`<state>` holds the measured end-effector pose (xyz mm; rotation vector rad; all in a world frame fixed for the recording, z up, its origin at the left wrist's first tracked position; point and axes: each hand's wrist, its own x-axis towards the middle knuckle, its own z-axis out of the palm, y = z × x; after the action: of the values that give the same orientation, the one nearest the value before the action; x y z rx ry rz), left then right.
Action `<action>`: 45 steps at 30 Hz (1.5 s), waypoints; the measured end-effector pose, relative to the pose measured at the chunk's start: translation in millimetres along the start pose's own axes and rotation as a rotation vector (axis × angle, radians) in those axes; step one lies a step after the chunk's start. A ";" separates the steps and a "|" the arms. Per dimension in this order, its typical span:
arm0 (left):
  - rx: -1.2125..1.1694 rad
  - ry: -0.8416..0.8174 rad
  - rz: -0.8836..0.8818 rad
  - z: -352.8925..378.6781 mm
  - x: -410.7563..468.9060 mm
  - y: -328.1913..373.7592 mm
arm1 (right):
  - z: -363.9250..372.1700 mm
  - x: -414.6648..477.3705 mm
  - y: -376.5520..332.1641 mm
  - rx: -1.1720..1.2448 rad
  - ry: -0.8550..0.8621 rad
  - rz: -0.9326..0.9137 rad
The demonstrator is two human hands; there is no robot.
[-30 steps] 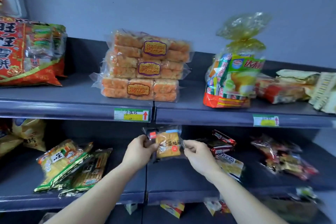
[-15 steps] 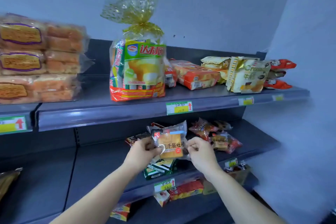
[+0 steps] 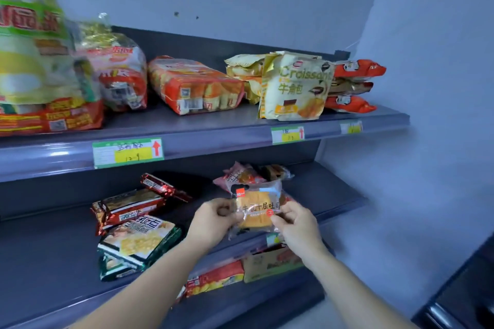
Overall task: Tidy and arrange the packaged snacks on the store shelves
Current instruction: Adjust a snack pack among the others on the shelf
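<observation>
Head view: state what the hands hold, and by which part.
Both hold one clear plastic packet of orange layered toast: the left hand pinches its left edge, the right hand its lower right edge.

At the left end of the upper shelf, the big yellow-green bag is smeared with blur and runs out of view at the left and the top; its print can't be read. The handwriting on the price tag below it is too faint to make out, and the small tag near the shelf's right end is just a blur. The toast packet covers most of the pink packets at the middle shelf's right end. The cardboard box underneath is half hidden by that shelf's front lip and the forearm behind the right hand.
</observation>
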<state>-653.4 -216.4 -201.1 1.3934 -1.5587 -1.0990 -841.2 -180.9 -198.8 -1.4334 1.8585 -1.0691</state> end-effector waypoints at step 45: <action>-0.372 0.359 -0.783 111.4 196.5 -80.4 | -8.0 271.2 165.6 -0.036 -0.482 0.330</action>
<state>-752.9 -401.9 -315.8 1.8471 -0.5002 -1.3851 -1008.2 -420.6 -323.8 -1.2131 1.6814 -0.4796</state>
